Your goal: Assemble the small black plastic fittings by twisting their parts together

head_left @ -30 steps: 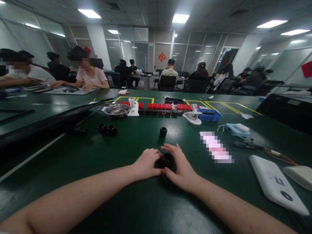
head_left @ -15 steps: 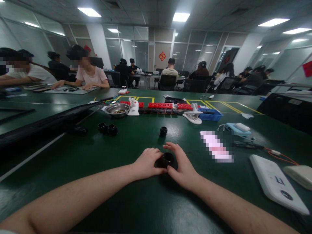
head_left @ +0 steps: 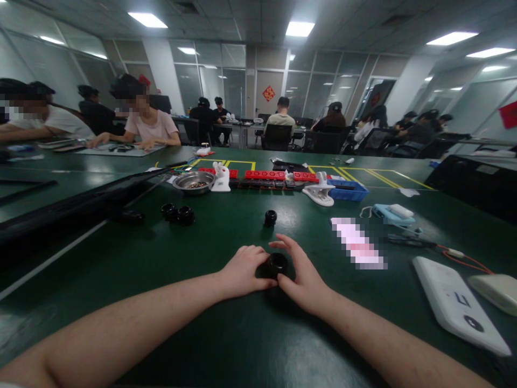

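Observation:
A black, round, hollow fitting (head_left: 278, 263) stands on the green table (head_left: 226, 334) between my two hands, its open top facing up. My left hand (head_left: 246, 271) is closed round its left side, thumb along the front. On the other side, my right hand (head_left: 302, 277) curves about the fitting, its thumb against the front right and its upper fingers raised behind the rim. The contact of those fingers is partly hidden. Straight ahead, a similar black fitting (head_left: 270, 217) stands alone. Two more black fittings (head_left: 177, 214) sit side by side at the left.
A metal bowl (head_left: 194, 183) with small parts, white clamps (head_left: 319, 191), red blocks (head_left: 264, 174) and a blue tray (head_left: 349, 191) line the back. A long black bar (head_left: 81, 202) crosses the left. A white device (head_left: 460, 307) lies right. Several people sit beyond.

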The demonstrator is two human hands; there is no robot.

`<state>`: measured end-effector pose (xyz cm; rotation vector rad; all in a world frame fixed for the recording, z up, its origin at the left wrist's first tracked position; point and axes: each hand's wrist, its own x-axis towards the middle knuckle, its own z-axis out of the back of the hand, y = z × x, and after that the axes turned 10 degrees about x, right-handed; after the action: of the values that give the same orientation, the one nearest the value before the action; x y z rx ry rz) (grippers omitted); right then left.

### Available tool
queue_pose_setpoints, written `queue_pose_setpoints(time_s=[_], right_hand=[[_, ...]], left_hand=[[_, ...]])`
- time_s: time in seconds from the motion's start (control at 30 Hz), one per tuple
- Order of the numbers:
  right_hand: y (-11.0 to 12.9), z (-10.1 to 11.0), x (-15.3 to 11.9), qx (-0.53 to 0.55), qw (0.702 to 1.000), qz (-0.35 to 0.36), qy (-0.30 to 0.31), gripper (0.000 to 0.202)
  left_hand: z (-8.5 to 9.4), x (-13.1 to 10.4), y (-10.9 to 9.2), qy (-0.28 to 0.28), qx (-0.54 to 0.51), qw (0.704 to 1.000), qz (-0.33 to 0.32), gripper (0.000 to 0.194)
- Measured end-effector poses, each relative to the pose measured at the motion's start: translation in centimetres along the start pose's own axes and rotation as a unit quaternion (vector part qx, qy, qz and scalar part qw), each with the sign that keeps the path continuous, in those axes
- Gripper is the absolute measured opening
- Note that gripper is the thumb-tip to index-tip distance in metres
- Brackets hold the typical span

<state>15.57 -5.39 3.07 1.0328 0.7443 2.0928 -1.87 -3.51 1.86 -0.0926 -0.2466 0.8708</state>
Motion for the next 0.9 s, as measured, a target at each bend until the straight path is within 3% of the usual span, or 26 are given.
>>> queue_pose_setpoints(time_s=[0.3,0.53,0.77,0.9], right_hand=[[-0.16,-0.22,0.31,-0.109,0.99,-0.052,-0.07,0.053],[0.37,-0.11,0.08,-0.091,0.996,0.009,-0.014,0.063],[0.15,-0.15,0.29,-0.102,0.992,-0.037,-0.07,0.05],[0.12,-0.1,0.06,-0.056,0.998,-0.006,-0.015,0.052]], left_hand=[[-0.03,0.06,-0.13,-0.003,0.003,1.0,0.002,0.031],[-0.08,0.05,0.06,-0.004,-0.002,1.0,-0.001,0.034],[0.08,0.08,-0.09,-0.003,0.0,1.0,-0.002,0.03],[0.06,0.04,-0.03,-0.002,-0.001,1.0,-0.003,0.033]])
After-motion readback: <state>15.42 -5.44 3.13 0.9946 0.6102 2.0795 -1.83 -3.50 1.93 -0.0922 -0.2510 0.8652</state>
